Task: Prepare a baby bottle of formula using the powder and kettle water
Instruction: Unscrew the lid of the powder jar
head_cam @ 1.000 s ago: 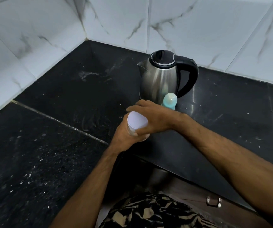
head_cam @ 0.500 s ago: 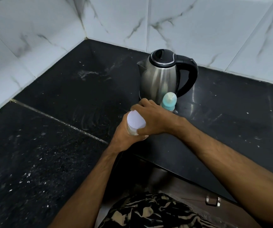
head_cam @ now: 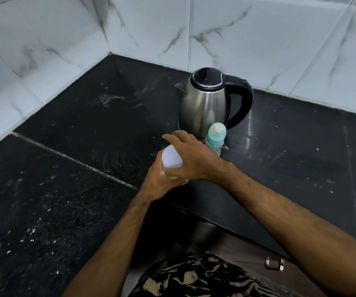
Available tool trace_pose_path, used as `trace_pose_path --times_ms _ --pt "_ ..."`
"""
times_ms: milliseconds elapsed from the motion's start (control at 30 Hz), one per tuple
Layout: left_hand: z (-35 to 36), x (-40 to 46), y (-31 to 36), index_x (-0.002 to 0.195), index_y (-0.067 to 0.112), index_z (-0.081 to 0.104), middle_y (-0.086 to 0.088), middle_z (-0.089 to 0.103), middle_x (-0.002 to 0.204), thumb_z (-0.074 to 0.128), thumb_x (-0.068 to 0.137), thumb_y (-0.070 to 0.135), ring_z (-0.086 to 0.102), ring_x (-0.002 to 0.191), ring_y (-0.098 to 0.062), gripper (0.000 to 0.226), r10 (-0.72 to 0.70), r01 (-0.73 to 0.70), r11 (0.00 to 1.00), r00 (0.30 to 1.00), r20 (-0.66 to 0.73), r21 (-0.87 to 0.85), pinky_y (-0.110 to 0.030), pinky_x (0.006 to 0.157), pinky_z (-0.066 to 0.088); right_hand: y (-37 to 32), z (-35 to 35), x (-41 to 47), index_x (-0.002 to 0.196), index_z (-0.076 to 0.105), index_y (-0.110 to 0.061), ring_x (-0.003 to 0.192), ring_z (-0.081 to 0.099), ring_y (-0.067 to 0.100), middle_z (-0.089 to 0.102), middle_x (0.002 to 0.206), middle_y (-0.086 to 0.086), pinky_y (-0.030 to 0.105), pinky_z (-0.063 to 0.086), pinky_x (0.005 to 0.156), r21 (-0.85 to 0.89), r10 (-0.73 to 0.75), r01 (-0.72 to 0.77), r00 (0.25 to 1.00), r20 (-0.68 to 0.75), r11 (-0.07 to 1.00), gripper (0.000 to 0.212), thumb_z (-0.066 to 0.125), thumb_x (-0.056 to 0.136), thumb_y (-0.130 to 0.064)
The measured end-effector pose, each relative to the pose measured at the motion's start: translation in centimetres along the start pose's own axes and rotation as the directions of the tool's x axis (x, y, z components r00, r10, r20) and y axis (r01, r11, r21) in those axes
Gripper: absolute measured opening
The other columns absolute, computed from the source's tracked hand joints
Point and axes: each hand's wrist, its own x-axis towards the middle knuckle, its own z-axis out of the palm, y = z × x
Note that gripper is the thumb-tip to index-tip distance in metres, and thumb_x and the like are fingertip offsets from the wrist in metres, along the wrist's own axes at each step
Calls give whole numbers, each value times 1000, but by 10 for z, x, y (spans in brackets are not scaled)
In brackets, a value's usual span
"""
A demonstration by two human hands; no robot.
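A small clear jar with a white lid (head_cam: pixel 171 157) stands on the black counter (head_cam: pixel 70 151) near its front edge. My left hand (head_cam: pixel 156 181) wraps the jar's body from below. My right hand (head_cam: pixel 191 159) lies over the lid's right side, thumb under the rim, fingers spread past its top. Just behind my right hand a teal baby bottle (head_cam: pixel 215 137) with its teat on stands upright. A steel electric kettle (head_cam: pixel 204 103) with black lid and handle stands right behind the bottle, spout to the left.
White marble-look tiles (head_cam: pixel 151 28) wall the counter at the back and left, meeting in a corner. A seam crosses the counter left of the jar. Below the counter's front edge is a cabinet with a metal handle (head_cam: pixel 274 263).
My right hand has shifted on the lid, its fingers lifting and spreading further over the top. The jar, bottle and kettle stay in place.
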Motion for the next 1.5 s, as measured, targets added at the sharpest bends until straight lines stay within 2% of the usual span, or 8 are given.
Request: trace_pose_path --times_ms 100,300,467,700,933,1133,1267,1500 --pt "-1 -5 0 146 32 33 23 52 128 94 58 31 53 115 7 107 5 -4 1000 1000 5 -31 -14 90 44 -2 2 1 148 33 -18 122 48 24 47 138 6 37 46 94 -117 79 -89 993 -92 989 89 71 78 -58" --pt "1 -4 3 139 36 30 37 43 121 95 60 20 45 103 32 104 20 -21 999 1000 -3 -42 4 82 36 -1 1 2 153 24 -20 128 43 26 43 142 5 37 42 100 21 8 -9 999 31 1000 94 75 77 -40" --pt "-2 -5 -3 138 36 36 23 59 120 94 62 20 57 106 18 97 22 -22 998 1000 -3 -62 -4 79 46 -5 4 1 147 34 -19 120 49 26 47 135 7 43 48 95 -84 117 -129 984 -134 988 91 69 76 -63" --pt "1 -7 7 150 21 30 9 47 145 82 43 53 47 132 -5 123 33 -32 996 999 14 -87 -22 105 40 -2 7 1 150 32 -18 124 44 27 44 138 6 39 45 98 2 56 -56 998 -5 998 87 73 77 -39" --pt "-3 -8 1 145 30 34 9 59 132 95 60 24 59 118 -3 105 9 -8 998 1000 12 -66 -17 87 50 -1 9 -2 150 31 -19 125 47 26 45 141 6 39 46 96 -38 121 -125 988 -96 991 94 73 75 -57" --pt "1 -6 9 151 21 31 6 52 144 95 54 25 51 129 -8 116 -7 7 998 1000 -3 -66 -28 105 44 0 6 2 152 26 -20 128 42 28 43 141 6 44 43 102 27 53 -54 996 65 998 92 75 76 -37" --pt "1 -6 6 148 24 32 19 49 133 92 65 10 53 120 2 104 -17 16 998 1000 -11 -62 -3 88 41 5 7 0 153 23 -23 137 36 27 32 152 5 48 41 107 85 2 -9 997 77 996 95 75 75 -42" --pt "1 -8 10 150 22 32 5 52 142 95 60 20 52 128 -10 110 -17 16 999 1000 -6 -45 -31 106 45 1 9 -1 149 33 -18 124 46 25 46 138 6 38 45 96 -42 85 -85 996 -22 995 89 73 77 -51"
